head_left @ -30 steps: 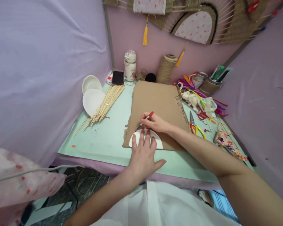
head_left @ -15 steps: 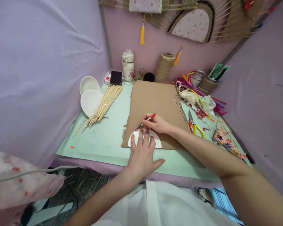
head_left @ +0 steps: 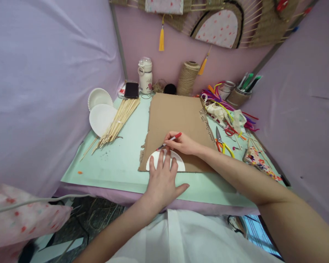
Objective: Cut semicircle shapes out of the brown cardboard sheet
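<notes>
the left hand [head_left: 160, 182] lies open and palm down, grasping nothing, with 4 fingers fanned over a white half-disc [head_left: 179, 166]. that spread probably pins the piece at several spots, so it is less likely to slide or turn. the thumb points off to the side, away from the curved edge. the half-disc sits on brown cardboard [head_left: 175, 113], near the left corner of its near side, straight edge towards the person and curve facing away; lining it up with that side may make good use of the sheet.

the right hand [head_left: 183, 143] is closed around a red-ended pen [head_left: 177, 136], fingers bunched low on the barrel, seemingly for fine control. the pen slants, its tip down at the curve's upper left, just beyond the left fingertips. whether it has left a line is too small to tell. the right forearm crosses the cardboard's near right part, and its weight may help steady the sheet.

on the pale green table cover [head_left: 98, 164], scissors [head_left: 218, 135] lie just right of the cardboard, within easy reach. a bundle of thin sticks [head_left: 123, 117] rests to the left, beside a white plate [head_left: 100, 120]. a twine spool [head_left: 188, 78] stands upright behind the cardboard, apart from both hands.
</notes>
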Demonstrator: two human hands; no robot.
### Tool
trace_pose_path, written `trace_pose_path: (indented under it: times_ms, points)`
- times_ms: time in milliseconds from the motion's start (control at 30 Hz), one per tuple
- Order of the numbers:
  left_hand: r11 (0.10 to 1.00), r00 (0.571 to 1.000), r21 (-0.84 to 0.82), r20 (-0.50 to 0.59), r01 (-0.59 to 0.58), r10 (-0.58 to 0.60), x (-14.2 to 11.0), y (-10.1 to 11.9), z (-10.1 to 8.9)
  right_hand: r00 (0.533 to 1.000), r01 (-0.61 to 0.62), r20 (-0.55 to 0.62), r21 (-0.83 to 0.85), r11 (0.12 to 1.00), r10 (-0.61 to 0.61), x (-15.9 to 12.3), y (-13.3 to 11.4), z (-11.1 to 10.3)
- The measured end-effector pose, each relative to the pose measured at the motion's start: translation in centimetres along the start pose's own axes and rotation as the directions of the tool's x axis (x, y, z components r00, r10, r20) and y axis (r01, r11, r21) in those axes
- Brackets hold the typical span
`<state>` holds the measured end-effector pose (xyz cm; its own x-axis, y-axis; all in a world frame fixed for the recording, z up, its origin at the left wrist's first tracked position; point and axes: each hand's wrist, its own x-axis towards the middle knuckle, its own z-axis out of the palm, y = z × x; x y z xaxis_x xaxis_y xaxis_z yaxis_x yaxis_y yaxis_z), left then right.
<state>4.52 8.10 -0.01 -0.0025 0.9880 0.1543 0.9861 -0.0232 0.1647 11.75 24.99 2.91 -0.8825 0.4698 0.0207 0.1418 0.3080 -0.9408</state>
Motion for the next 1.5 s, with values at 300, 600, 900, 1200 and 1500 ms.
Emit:
trace_pose_path:
  times_ms: [300,600,900,1200,1500]
  points:
    - [1.000,1.000,0.002,0.011,-0.005,0.005,0.0,-0.1,-0.1,1.000,-0.005,-0.018,0.008,1.000,0.005,-0.5,0.1,-0.4]
    - [1.000,1.000,0.011,0.007,-0.011,0.011,0.0,-0.1,-0.1,0.999,-0.009,-0.037,0.013,1.000,0.010,-1.1,0.2,-0.7]
    - [1.000,1.000,0.018,0.010,-0.014,0.014,0.0,-0.1,-0.2,0.999,-0.009,-0.050,0.018,1.000,0.010,-1.6,0.2,-1.0]
    - [1.000,1.000,0.020,0.012,-0.018,0.018,0.1,-0.1,-0.1,0.998,-0.020,-0.068,0.011,1.000,0.020,-2.1,0.5,-1.4]
    - [0.999,1.000,0.031,0.025,-0.015,0.014,0.0,-0.1,-0.1,0.997,-0.002,-0.080,0.009,1.000,0.003,-2.6,1.0,-1.7]
